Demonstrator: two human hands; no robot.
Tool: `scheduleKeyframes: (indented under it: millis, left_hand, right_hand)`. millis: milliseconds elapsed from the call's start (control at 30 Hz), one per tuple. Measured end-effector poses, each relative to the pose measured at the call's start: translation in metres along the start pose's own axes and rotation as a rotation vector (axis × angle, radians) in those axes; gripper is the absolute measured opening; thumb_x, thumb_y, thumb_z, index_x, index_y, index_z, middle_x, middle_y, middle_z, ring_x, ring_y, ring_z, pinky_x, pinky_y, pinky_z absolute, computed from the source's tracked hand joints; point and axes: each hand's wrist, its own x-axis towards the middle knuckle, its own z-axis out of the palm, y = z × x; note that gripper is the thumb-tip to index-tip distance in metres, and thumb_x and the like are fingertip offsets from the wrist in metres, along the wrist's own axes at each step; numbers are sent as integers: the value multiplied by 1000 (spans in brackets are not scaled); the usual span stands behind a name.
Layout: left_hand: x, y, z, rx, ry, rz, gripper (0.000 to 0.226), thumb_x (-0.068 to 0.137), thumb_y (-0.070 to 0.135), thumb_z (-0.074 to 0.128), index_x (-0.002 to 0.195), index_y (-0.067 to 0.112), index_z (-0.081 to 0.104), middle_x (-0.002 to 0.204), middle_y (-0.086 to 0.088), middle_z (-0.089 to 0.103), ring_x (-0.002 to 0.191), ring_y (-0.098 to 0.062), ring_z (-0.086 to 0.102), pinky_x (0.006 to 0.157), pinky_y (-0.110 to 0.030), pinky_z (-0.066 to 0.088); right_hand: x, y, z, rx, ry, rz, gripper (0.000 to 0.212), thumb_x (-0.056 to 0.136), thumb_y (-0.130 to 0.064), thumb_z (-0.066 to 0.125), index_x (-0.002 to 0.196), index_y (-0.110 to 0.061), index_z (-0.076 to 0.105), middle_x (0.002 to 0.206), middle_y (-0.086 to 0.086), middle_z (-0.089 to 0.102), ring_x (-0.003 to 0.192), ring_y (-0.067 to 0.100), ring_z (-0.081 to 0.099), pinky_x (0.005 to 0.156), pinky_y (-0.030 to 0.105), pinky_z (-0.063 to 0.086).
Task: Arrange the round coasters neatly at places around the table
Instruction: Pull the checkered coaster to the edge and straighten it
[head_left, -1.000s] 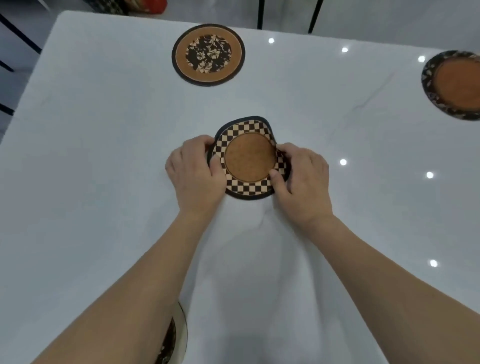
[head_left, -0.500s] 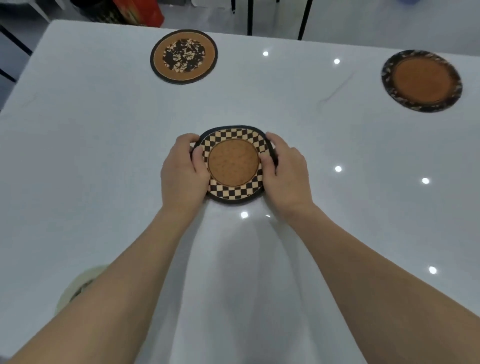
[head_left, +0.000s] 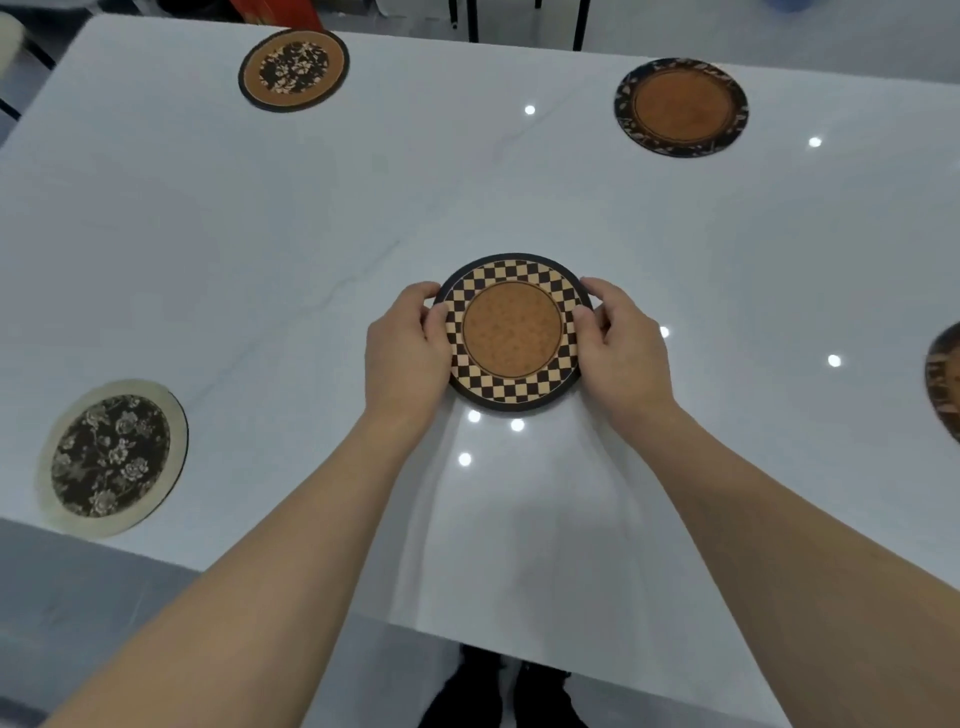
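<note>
Both my hands pinch the checkered coaster (head_left: 511, 332) by its rim: left hand (head_left: 405, 353) on its left edge, right hand (head_left: 621, 353) on its right, flat on the white table (head_left: 260, 249), maybe barely lifted. Floral coaster (head_left: 111, 457) near-left of grip; two more, floral-centre coaster (head_left: 293, 69) and dark-rimmed coaster (head_left: 680, 106), far beyond.

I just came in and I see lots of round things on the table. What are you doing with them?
A person is setting out round coasters on a white table. Both hands, left hand and right hand, hold the checkered coaster by its sides near the table's middle. Four other coasters lie around it: far left, far right, near left, and one half seen at the right edge.
</note>
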Motion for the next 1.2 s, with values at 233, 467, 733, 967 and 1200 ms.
scheduleKeyframes:
  millis: [233, 467, 733, 967, 1200]
  left_hand:
    - [-42, 8, 16, -30, -30, 24, 23, 97, 21, 45, 115, 20, 59, 84, 9, 63, 80, -7, 59, 67, -8, 41]
    - [-104, 17, 35, -39, -8, -71, 23, 97, 20, 42, 113, 22, 58, 91, 9, 65, 84, -4, 59, 68, -11, 42]
    - [-182, 11, 29, -5, 29, -238, 21, 96, 20, 42, 109, 24, 58, 87, 17, 62, 84, -1, 58, 63, -8, 38]
    - [-211, 4, 37, 80, 6, -202, 18, 93, 20, 44, 104, 23, 58, 80, 19, 61, 79, 1, 58, 66, -17, 42]
    - [-207, 0, 41, 220, 48, -147, 15, 93, 34, 45, 87, 23, 54, 66, 7, 61, 63, -10, 57, 60, -32, 44]
  right_hand:
    - [-32, 26, -16, -26, 37, 29, 29, 93, -24, 41, 119, -25, 54, 63, -9, 56, 68, 12, 57, 71, 36, 50]
    - [-64, 57, -47, -73, -83, -17, 32, 94, -25, 41, 123, -26, 52, 62, -8, 56, 67, 14, 57, 73, 40, 51]
    - [-124, 76, -70, -225, -247, -206, 39, 98, -31, 39, 135, -19, 47, 85, -3, 68, 80, 22, 64, 71, 32, 47]
    - [-149, 90, -78, -556, -195, -355, 34, 88, -6, 52, 121, -4, 59, 61, 7, 59, 51, 23, 43, 48, 29, 29]
    - [-151, 92, -78, -504, -137, -342, 45, 80, -2, 55, 124, 3, 57, 60, 9, 54, 55, 27, 46, 58, 36, 38]
